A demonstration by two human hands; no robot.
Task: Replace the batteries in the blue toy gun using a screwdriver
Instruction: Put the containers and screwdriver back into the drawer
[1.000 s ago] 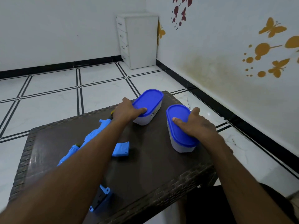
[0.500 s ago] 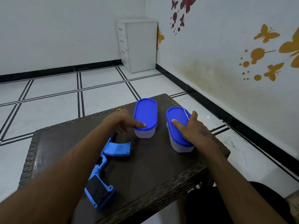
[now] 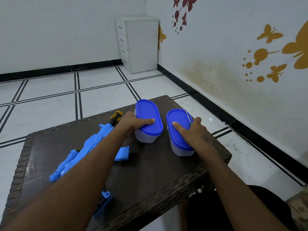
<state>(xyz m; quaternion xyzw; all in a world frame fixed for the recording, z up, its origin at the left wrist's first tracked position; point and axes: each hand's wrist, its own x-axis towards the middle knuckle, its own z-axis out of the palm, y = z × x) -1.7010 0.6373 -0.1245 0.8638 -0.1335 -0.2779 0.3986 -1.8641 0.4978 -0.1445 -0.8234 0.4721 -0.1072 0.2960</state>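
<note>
The blue toy gun (image 3: 93, 144) lies slantwise on the dark table (image 3: 150, 180), partly under my left forearm. Its loose blue battery cover (image 3: 123, 154) rests beside it. A yellow-and-black screwdriver (image 3: 116, 117) lies past the gun's far end. Two oval tubs with blue lids stand side by side. My left hand (image 3: 131, 125) grips the left tub (image 3: 146, 110), thumb on the lid. My right hand (image 3: 195, 132) grips the right tub (image 3: 177, 119) the same way. A thin metal rod (image 3: 188, 116) sticks up by my right forefinger.
The table's woven rim (image 3: 191, 179) runs close in front of me. A white drawer cabinet (image 3: 141, 45) stands in the far corner on the tiled floor (image 3: 100, 97). The wall with butterfly stickers (image 3: 270, 35) is on the right.
The left tub was tilted a second ago and now stands upright next to the right one. My left hand stays on it. The right hand has barely moved.
</note>
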